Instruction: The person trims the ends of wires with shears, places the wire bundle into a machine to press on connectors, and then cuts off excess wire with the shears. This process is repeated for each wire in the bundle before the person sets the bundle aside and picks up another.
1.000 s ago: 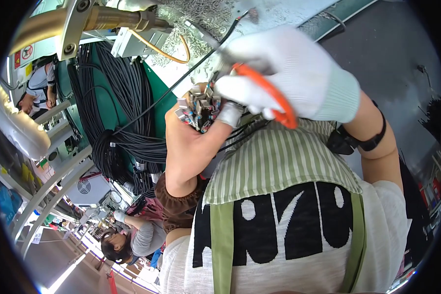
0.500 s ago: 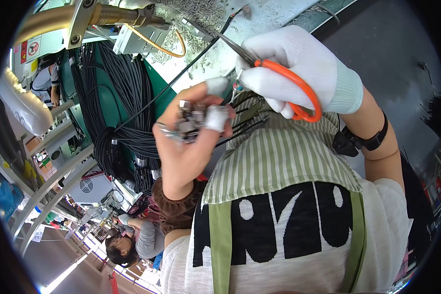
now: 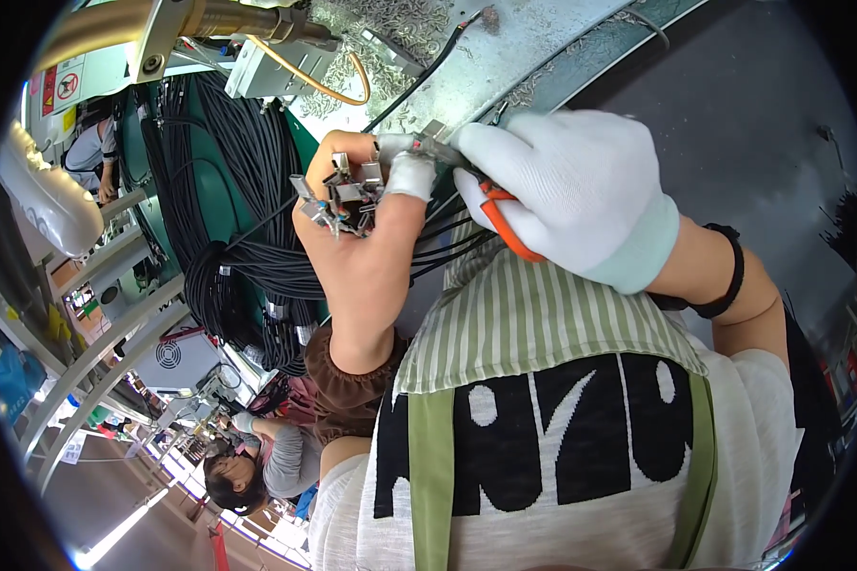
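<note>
My left hand (image 3: pixel 352 257), bare with white covers on thumb and forefinger, is closed around several thin black cables. Their silvery metal connectors (image 3: pixel 355 195) stick up between the palm and fingers. Thumb and forefinger pinch a small grey metal piece (image 3: pixel 435 147) at the tip. In a white knit glove, my right hand (image 3: pixel 590 190) holds orange-handled scissors (image 3: pixel 508 226); their blades are mostly hidden behind the fingers. The gloved fingertips are at the pinched piece, though whether they grip it cannot be made out. Black cables (image 3: pixel 452 243) run from the left hand over the striped apron.
Large coils of black cable (image 3: pixel 243 181) hang left over a green surface. Ahead, a light worktable (image 3: pixel 543 43) carries scattered small metal bits (image 3: pixel 390 29), beneath a brass-coloured machine arm (image 3: pixel 229 21) and an orange tube (image 3: pixel 357 81). A co-worker (image 3: pixel 276 462) sits lower left.
My right hand has moved down and turned, its scissors swinging from pointing up-left to mostly hidden under the glove. My left hand has shifted slightly up and left, its fingertips now against the right hand's.
</note>
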{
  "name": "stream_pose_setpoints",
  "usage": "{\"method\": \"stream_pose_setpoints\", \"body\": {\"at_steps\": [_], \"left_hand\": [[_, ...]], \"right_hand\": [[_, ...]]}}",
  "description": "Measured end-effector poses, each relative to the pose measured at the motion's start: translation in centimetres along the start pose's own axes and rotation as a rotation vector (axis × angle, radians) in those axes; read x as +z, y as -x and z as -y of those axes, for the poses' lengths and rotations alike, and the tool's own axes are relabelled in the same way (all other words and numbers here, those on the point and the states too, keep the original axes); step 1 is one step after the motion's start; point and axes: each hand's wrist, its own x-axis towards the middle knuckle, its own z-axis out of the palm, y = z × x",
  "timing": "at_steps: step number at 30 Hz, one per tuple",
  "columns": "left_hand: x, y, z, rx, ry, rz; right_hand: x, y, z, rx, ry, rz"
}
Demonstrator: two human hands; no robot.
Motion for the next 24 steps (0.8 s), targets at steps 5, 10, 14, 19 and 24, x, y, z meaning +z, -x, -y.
{"method": "stream_pose_setpoints", "body": {"at_steps": [5, 10, 14, 19, 24], "left_hand": [[2.2, 0.7, -0.3, 0.186, -0.096, -0.157], [2.0, 0.6, -0.4, 0.364, -0.344, -0.025], [1.3, 0.2, 0.3, 0.185, -0.020, 0.055], [1.3, 0.4, 0.8, 0.156, -0.278, 0.016], [0.3, -0.1, 0.9, -0.071, -0.169, 0.123]], "right_hand": [[-0.4, 0.4, 0.0, 0.178, -0.224, 0.203], [-1.0, 0.0, -0.9, 0.188, -0.452, 0.267], [-1.4, -0.1, -0.8, 0.203, -0.469, 0.325], [-0.1, 0.7, -0.4, 0.161, -0.128, 0.112], [-0.3, 0.4, -1.6, 0.115, -0.302, 0.354]]}}
